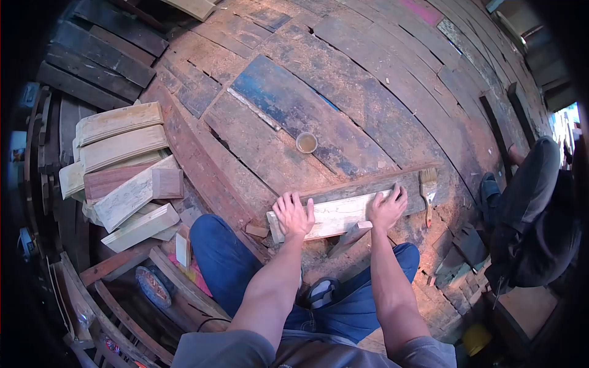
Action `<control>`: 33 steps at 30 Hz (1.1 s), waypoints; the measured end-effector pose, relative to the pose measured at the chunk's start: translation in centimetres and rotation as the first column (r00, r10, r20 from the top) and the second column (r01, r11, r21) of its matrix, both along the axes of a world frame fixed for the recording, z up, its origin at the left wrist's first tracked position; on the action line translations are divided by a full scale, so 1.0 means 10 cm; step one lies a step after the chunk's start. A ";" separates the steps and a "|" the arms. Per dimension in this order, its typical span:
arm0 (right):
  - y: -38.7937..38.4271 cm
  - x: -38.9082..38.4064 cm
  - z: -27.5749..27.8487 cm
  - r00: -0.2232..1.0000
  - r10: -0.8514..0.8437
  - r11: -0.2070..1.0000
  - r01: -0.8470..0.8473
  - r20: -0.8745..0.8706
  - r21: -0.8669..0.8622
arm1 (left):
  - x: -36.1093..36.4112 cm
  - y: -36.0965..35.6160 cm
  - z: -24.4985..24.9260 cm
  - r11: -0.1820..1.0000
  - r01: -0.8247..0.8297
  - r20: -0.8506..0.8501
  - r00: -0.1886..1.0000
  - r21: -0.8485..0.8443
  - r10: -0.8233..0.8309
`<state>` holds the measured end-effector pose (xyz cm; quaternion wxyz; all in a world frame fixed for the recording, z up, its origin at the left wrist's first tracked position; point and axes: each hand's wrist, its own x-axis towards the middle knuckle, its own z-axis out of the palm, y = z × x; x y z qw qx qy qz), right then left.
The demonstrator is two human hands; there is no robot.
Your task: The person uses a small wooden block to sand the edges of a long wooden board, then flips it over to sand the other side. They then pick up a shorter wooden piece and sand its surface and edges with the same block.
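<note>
A pale wooden board (341, 216) lies crosswise in front of me, against a darker, weathered plank (407, 189) on its far side. My left hand (293, 214) grips the board near its left end, thumb apart and fingers over the top. Near the right end, my right hand (386, 210) is closed on the same board with bent fingers; their tips are partly hidden. Under the board's near edge, close to my right wrist, a wooden block (351, 239) sticks out toward me. Just right of my right hand, a paintbrush (427, 195) rests with its bristles on the plank.
Cut wooden pieces (126, 138) are piled at left, beside dark boards (101, 55). A small round cup (307, 143) of brownish content stands on the sawdust-strewn plank floor (257, 153). Another person's leg (527, 196) is at right, near wood scraps (463, 251).
</note>
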<state>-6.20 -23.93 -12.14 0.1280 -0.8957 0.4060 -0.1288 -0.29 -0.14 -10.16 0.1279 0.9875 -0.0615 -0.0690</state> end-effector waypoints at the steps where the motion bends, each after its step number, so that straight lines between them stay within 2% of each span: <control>1: 0.00 -0.01 0.00 1.000 -0.002 1.000 0.002 0.004 0.001 | -0.01 0.00 0.00 1.000 0.000 -0.016 1.000 0.012 0.000; 8: 0.00 0.01 0.02 1.000 -0.009 1.000 0.009 -0.001 0.021 | -0.02 0.01 -0.05 1.000 0.005 0.038 0.999 -0.020 -0.004; 24: 0.01 0.01 0.03 1.000 0.007 1.000 -0.007 0.001 0.020 | 0.00 0.02 -0.02 0.999 0.015 0.035 0.999 -0.046 -0.013; 33: 0.01 0.00 -0.01 1.000 0.025 0.999 -0.024 0.011 -0.022 | 0.00 0.03 -0.02 1.000 0.027 -0.009 1.000 0.016 -0.027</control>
